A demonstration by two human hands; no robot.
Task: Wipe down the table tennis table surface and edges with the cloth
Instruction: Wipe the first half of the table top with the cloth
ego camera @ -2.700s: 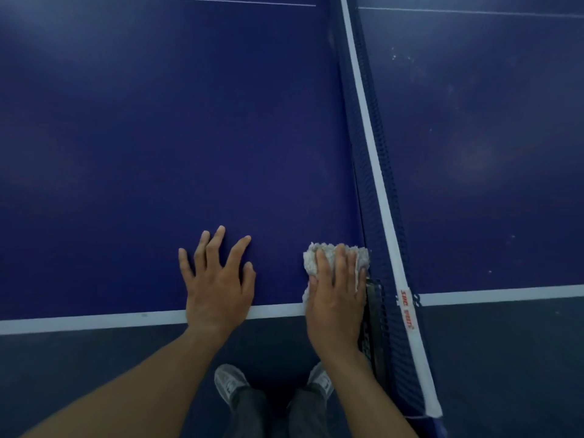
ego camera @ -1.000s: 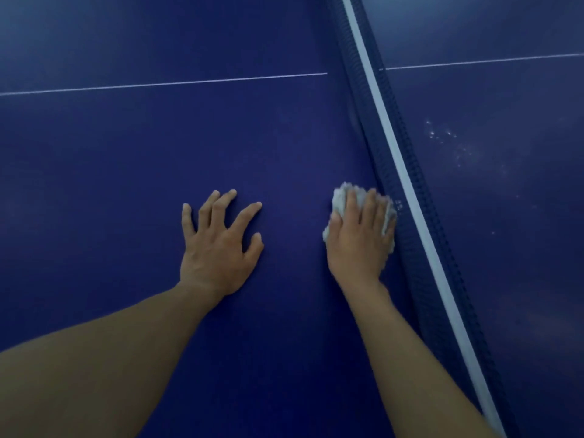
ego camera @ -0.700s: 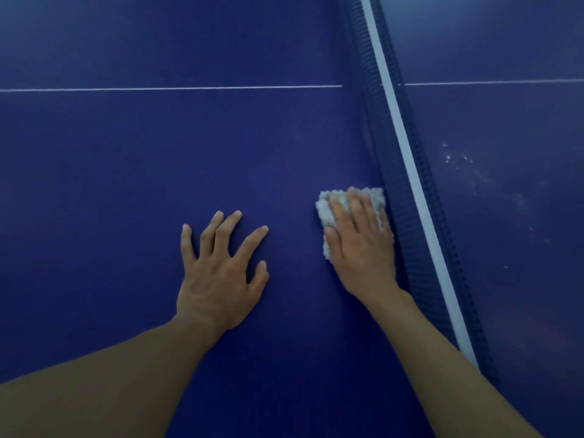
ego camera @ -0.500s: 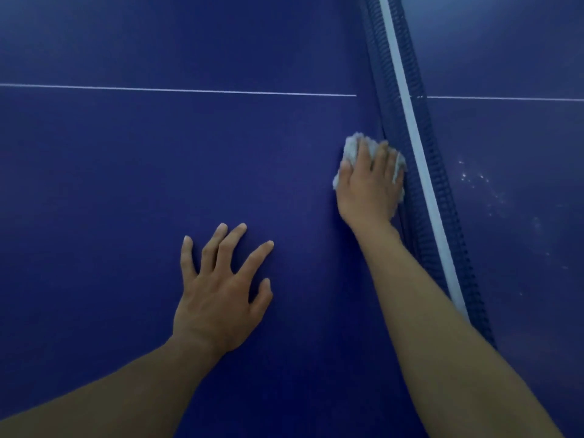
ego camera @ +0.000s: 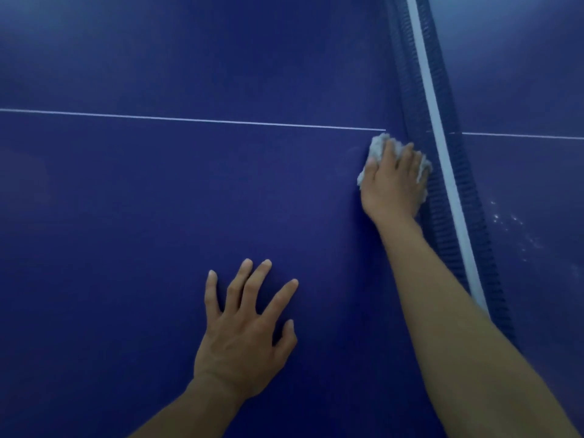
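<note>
The dark blue table tennis table [ego camera: 158, 216] fills the view. A crumpled white cloth [ego camera: 377, 147] lies on it close beside the net [ego camera: 442, 197], just below the thin white centre line [ego camera: 189, 120]. My right hand [ego camera: 393, 181] lies on top of the cloth and presses it flat to the surface, arm stretched far forward. My left hand [ego camera: 245, 330] rests palm down on the table nearer to me, fingers spread, holding nothing.
The net with its white top band runs from the top right down toward the lower right, splitting the table. On the far half, right of the net, small white specks [ego camera: 512, 226] dot the surface.
My right hand has slid the cloth forward along the net, from near the table's side edge up to the centre line. The left hand has shifted only a little while the view moved forward.
</note>
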